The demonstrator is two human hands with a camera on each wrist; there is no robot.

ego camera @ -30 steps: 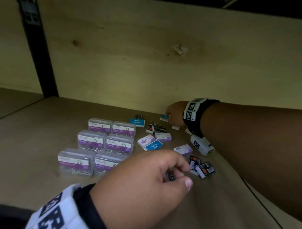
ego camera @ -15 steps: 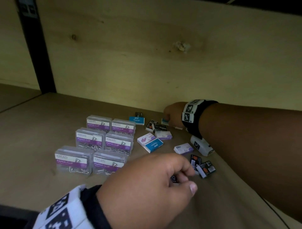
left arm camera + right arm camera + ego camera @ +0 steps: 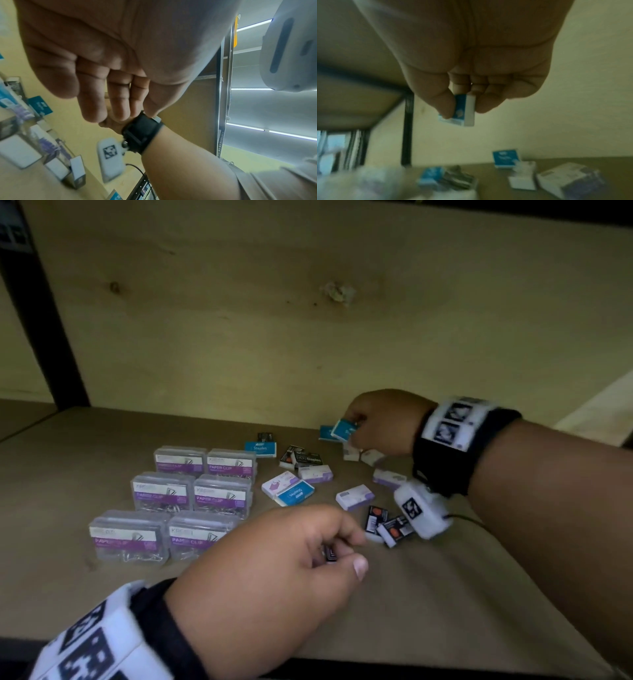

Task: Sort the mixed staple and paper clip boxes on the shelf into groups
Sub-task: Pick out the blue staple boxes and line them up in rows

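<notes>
Several clear paper clip boxes (image 3: 191, 494) with purple labels stand in a tidy block at the left of the shelf (image 3: 445, 594). Small staple boxes lie scattered to their right: blue ones (image 3: 295, 495), purple-white ones (image 3: 354, 496) and black ones (image 3: 394, 530). At the back, my right hand (image 3: 356, 426) pinches a blue staple box (image 3: 344, 429) (image 3: 461, 108) between thumb and fingers, lifted off the shelf. Another blue box (image 3: 324, 433) stands just behind it. Near the front, my left hand (image 3: 342, 553) holds a small black staple box (image 3: 330, 553), mostly hidden by the curled fingers.
A pale wooden back wall (image 3: 308, 320) closes the shelf, with a black upright post (image 3: 44, 320) at the left. The white camera unit (image 3: 419, 508) under my right wrist hangs just above the black staple boxes. The shelf's front edge runs below my left wrist.
My right hand has risen from the boxes at the back with the blue staple box pinched in it. My left hand has stayed about where it was with the black box.
</notes>
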